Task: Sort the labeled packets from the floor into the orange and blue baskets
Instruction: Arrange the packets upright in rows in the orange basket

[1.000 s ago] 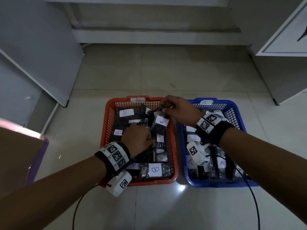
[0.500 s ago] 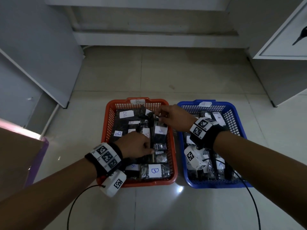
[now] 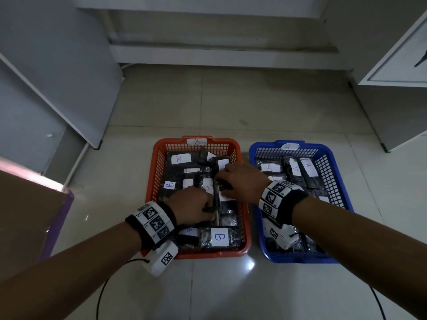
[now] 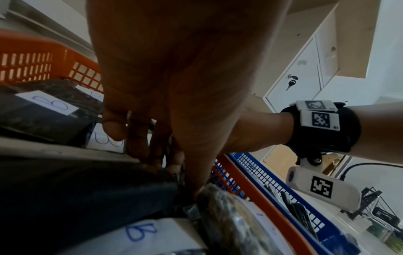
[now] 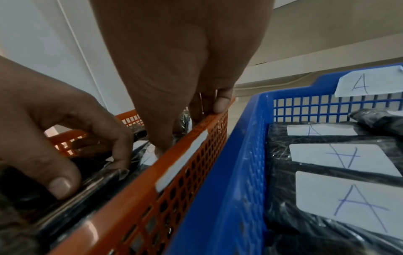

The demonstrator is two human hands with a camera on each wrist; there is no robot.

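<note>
An orange basket (image 3: 161, 144) tagged B holds several dark packets with white B labels (image 3: 219, 236). To its right, a blue basket (image 3: 332, 146) tagged A holds several packets marked A (image 3: 269, 167). Both hands are down inside the orange basket. My right hand (image 3: 228, 183) grips a dark B packet (image 3: 227, 197) lowered among the others. In the right wrist view its thumb (image 5: 161, 138) points down just inside the orange rim (image 5: 141, 189). My left hand (image 3: 209, 211) pinches the edge of another dark packet, with the thumb (image 5: 59, 186) on top.
A brown cardboard box (image 3: 27, 215) with a purple edge stands at the left. Grey panels (image 3: 57, 65) lean behind it. A white cabinet (image 3: 392, 65) stands at the right and a low step (image 3: 219, 51) runs along the back. Pale tile floor (image 3: 231, 292) lies in front of the baskets.
My right hand has brought the B packet down from above the orange basket in among the packets. The left hand has stayed low in the same basket.
</note>
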